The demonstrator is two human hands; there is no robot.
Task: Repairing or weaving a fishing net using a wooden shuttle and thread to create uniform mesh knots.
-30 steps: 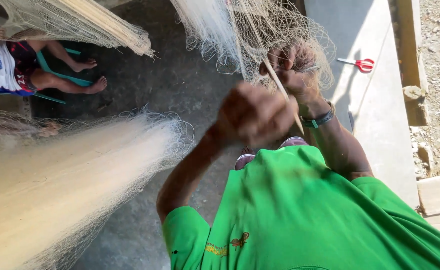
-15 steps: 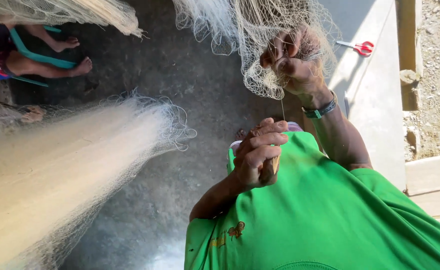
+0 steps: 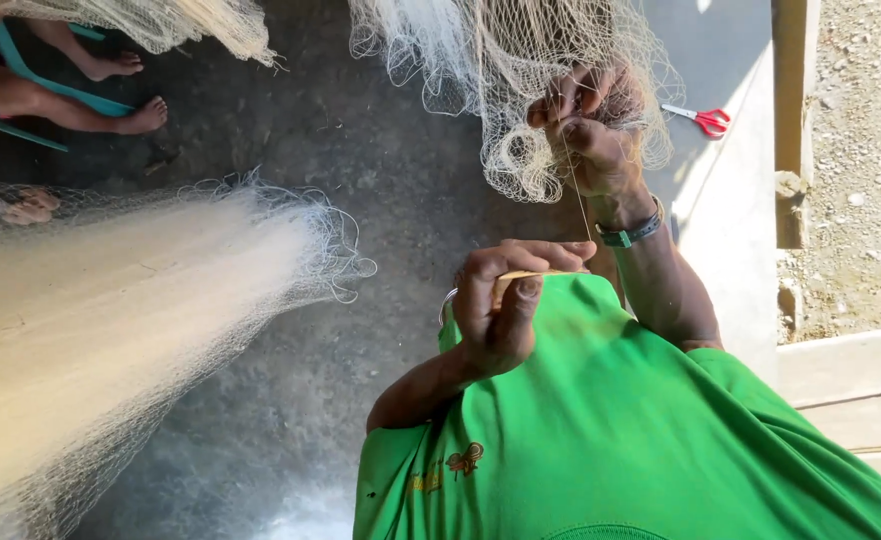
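Note:
My right hand, with a dark band on its wrist, is raised into a pale fishing net that hangs from above, and it pinches a bunch of the mesh. My left hand is closed around a slim wooden netting needle held in front of my green shirt. A thin thread runs taut from the needle up to the pinched mesh. The far end of the needle is hidden inside my fingers.
A big spread of pale net lies on the concrete floor at the left. Red-handled scissors lie on the sunlit slab to the right. Another person's bare feet and a green chair leg show at the top left.
My left hand has come down from the net to my chest with the needle, drawing the thread tight. My right hand has stayed in the mesh.

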